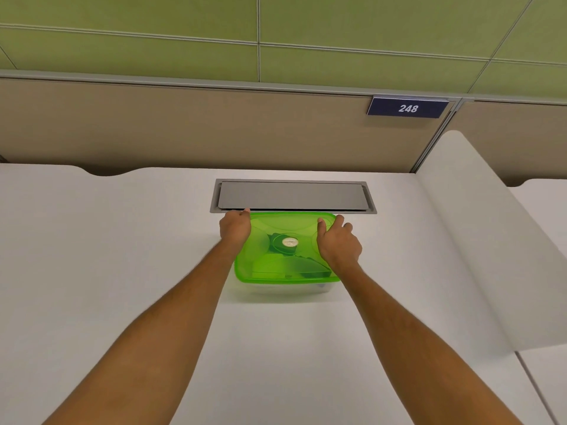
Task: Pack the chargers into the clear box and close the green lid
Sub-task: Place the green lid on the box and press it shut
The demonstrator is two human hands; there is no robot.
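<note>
The translucent green lid point(276, 228) lies on top of the clear box point(285, 289) in the middle of the white desk. Through the lid I see dark chargers point(288, 243) with a round pale label, and a black block near the front right. My left hand point(235, 226) presses on the lid's far left corner with fingers curled over the edge. My right hand point(337, 243) rests on the lid's right side, thumb on top and fingers over the right rim.
A grey cable hatch point(293, 196) is set in the desk just behind the box. A beige partition point(184, 127) with a "248" plate point(408, 108) stands at the back. A white divider panel point(478, 240) rises on the right.
</note>
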